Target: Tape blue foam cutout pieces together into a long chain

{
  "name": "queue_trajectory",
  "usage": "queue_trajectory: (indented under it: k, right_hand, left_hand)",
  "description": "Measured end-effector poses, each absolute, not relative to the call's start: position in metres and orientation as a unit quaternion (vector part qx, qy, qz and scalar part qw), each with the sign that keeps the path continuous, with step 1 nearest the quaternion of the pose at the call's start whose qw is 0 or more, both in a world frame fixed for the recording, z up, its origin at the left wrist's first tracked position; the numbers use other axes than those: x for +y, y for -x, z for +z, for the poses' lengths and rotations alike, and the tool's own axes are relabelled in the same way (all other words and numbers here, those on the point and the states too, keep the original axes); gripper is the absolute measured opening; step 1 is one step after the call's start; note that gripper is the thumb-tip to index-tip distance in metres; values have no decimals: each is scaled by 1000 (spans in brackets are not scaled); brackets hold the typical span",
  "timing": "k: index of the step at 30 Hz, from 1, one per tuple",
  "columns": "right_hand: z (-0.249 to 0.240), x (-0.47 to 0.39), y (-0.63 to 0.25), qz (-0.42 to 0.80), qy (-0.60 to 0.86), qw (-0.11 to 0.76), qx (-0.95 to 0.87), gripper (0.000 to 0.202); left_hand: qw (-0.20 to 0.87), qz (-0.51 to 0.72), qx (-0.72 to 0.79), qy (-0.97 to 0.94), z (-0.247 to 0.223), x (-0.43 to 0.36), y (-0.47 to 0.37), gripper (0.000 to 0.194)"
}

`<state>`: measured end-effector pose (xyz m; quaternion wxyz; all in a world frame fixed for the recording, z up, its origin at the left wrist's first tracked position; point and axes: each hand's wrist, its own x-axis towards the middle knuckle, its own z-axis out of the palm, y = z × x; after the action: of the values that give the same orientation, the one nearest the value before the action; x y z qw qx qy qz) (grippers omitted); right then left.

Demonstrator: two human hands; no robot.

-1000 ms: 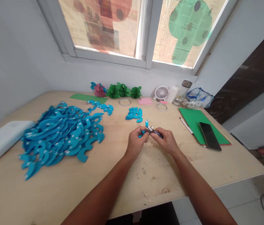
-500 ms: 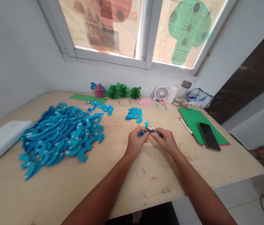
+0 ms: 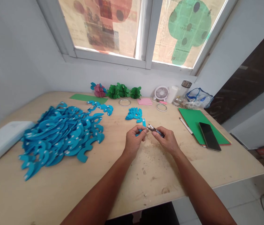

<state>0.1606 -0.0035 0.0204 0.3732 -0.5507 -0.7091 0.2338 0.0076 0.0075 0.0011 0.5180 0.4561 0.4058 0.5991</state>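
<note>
My left hand (image 3: 134, 137) is closed, pinching a curved blue cutout (image 3: 144, 122) whose upper end sticks up past the fingers with a white square on it. In my right hand (image 3: 167, 139) is a small black tool (image 3: 156, 130) with two pointed tips; I cannot tell its exact kind. Its tips point at the left fingertips, and a small white bit shows between them. Just beyond the left hand lies a small cluster of blue cutouts (image 3: 134, 113). A large heap of similar wavy blue cutouts (image 3: 64, 134), dotted with white squares, covers the left of the table.
A white case-like object (image 3: 5, 137) sits at far left. Along the back are folded-paper figures (image 3: 122, 90), tape rolls (image 3: 161, 107), pink paper (image 3: 144, 101), a small fan (image 3: 161, 93) and a glass bottle (image 3: 183, 92). A phone (image 3: 209, 136) rests on green sheets (image 3: 190, 117) beside a pen (image 3: 186, 126).
My hands have drawn slightly apart. The left hand and its blue cutout have shifted a little left, and the black tool's tips now stand clear at the left fingertips.
</note>
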Motion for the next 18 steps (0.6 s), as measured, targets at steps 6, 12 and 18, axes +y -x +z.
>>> queue_trajectory:
  k: [6, 12, 18]
  right_hand:
    - [22, -5, -154, 329, 524, 428, -658, 32]
    - [19, -4, -152, 341, 519, 434, -653, 25]
    - [19, -4, -153, 332, 511, 454, -650, 19]
  left_hand:
    - [519, 586, 398, -478, 3, 4, -12, 15]
    - [514, 562, 404, -508, 5, -3, -14, 12]
    - [508, 549, 393, -535, 7, -4, -14, 14]
